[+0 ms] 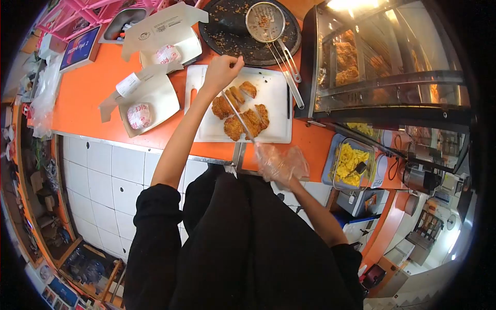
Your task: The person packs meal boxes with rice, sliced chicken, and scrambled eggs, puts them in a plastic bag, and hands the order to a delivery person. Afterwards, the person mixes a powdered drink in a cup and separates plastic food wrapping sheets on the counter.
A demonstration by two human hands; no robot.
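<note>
Pieces of breaded fried cutlet (250,122) lie on a white cutting board (206,129), cut into several strips. A long knife (237,114) runs diagonally over them. My right hand (281,164), in a clear plastic glove, is closed at the knife's near end, just off the board's front edge. My left hand (223,73) is bare, with its fingers curled, above the board's far edge by the knife's other end. Whatever lies inside its fingers is hidden.
Two open cartons (168,90) (195,47) hold wrapped rice portions on the left. Behind the board, a strainer (265,23) and tongs (289,72) rest on a dark, crumb-covered round tray (222,36). A glass display case (356,67) and a tub of yellow food (352,163) stand right.
</note>
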